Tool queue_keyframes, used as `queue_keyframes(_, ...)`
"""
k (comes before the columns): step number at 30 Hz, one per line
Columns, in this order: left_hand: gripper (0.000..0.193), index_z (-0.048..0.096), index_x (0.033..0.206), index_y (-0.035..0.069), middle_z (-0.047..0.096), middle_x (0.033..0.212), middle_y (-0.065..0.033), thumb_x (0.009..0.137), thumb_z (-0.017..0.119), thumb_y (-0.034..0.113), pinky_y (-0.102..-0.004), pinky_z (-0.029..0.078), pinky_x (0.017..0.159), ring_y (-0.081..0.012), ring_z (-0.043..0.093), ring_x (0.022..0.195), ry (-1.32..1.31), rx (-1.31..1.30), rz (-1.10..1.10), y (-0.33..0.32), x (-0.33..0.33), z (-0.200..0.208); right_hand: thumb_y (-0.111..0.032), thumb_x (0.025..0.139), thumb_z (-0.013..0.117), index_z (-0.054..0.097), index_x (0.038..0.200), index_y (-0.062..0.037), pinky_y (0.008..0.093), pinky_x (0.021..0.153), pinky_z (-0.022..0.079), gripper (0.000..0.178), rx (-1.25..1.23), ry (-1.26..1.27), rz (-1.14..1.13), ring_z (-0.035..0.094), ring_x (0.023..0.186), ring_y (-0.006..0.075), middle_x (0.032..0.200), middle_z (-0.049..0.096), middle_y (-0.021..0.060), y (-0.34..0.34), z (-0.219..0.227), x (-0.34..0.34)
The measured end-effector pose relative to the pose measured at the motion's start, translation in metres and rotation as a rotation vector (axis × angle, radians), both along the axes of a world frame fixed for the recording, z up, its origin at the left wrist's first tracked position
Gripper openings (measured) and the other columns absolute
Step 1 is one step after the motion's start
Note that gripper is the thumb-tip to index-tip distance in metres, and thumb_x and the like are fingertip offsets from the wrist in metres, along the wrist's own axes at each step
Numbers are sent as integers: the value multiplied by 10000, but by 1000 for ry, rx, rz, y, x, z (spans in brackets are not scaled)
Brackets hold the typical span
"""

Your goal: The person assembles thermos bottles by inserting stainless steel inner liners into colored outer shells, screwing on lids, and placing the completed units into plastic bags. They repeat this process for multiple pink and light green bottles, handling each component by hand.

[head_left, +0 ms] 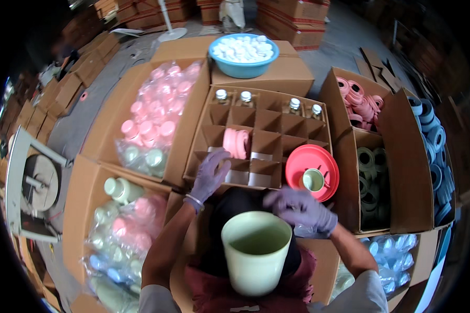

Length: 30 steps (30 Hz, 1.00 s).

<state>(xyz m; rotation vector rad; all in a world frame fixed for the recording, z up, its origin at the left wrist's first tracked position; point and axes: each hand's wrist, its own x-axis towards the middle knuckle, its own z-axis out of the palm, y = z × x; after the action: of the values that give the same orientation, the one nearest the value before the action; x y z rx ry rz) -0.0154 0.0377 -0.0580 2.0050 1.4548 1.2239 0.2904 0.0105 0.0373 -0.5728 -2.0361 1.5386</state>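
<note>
My left hand (210,177), in a grey-purple glove, is over the near left edge of a divided carton (263,180), its fingers apart and nothing in them. Just beyond its fingertips, stacked pink rings (236,144) stand in one compartment. My right hand (304,211), gloved alike, is blurred above my lap, and I cannot make out what its fingers hold, if anything. A round red-pink plate-like piece (297,161) lies beside it on the carton, with a small pale green cup (313,180) on top. At my lap is a large pale green tub (256,261), its mouth facing up.
Several clear bottles with silver caps (245,97) stand in the carton's far compartments. Left are boxes of bagged pink bottles (162,99) and mixed bottles (122,190). Right are cartons of pink rings (356,94), green rings (368,177) and blue rings (436,138). A blue basin (243,68) holds white pieces.
</note>
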Motion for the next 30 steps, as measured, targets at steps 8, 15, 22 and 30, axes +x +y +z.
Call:
queue_keyframes(8, 810, 332, 1449, 11, 335, 1481, -220, 822, 631, 428, -610, 204, 1103, -428, 245, 1401, 726, -230, 314, 58, 15, -138, -317, 804, 702, 494, 1320, -115, 475, 957, 474, 592, 518, -693, -765, 580, 1073, 434, 1233, 533, 257, 299, -157, 86)
queue_keyframes(15, 835, 331, 1438, -17, 305, 1490, -228, 784, 645, 397, -611, 203, 1107, -415, 238, 1412, 715, -314, 339, 51, 3, -124, -379, 790, 753, 447, 1335, -197, 485, 872, 523, 651, 371, -1036, -979, 609, 1058, 422, 1211, 506, 215, 424, -214, 20)
queue_keyframes(22, 811, 343, 1422, -30, 318, 1473, -240, 778, 664, 345, -578, 210, 1114, -426, 246, 1404, 671, -320, 310, 57, 6, -121, -298, 764, 739, 495, 1218, -142, 460, 856, 515, 539, 503, -913, -890, 598, 1030, 415, 1141, 535, 224, 408, -194, 31)
queue_keyframes(30, 867, 312, 1457, 6, 315, 1492, -212, 778, 751, 318, -518, 296, 1101, -394, 271, 1403, 294, 0, 343, 59, -4, -133, -309, 799, 716, 589, 1097, -88, 327, 671, 490, 392, 257, -115, -977, 597, 831, 182, 946, 598, 83, 304, 4, 80)
